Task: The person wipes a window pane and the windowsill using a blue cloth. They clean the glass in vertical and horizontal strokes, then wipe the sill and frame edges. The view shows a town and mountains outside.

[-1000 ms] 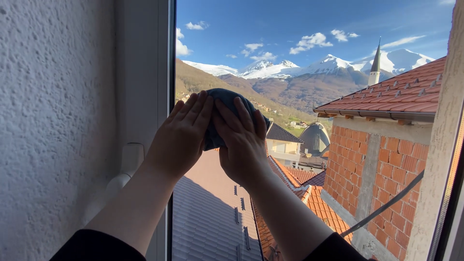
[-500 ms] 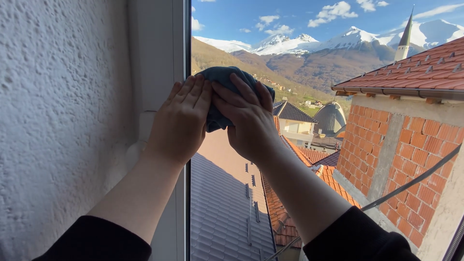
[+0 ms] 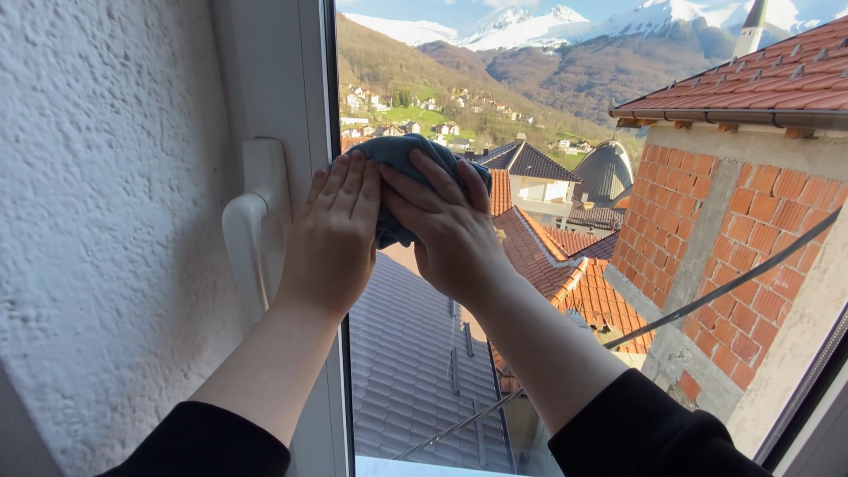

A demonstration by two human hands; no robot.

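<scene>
Bright daylight through the window (image 3: 565,265); sharp, no blur.

You see two bare hands, the left hand (image 3: 334,231) and the right hand (image 3: 449,231), with no rings, no watch and no gloves on them. The nails are short and plain, without polish. Both forearms are uncovered up to near the elbows. There the black sleeves (image 3: 212,442) begin, pushed up, of a smooth dark fabric without any pattern or print.
</scene>
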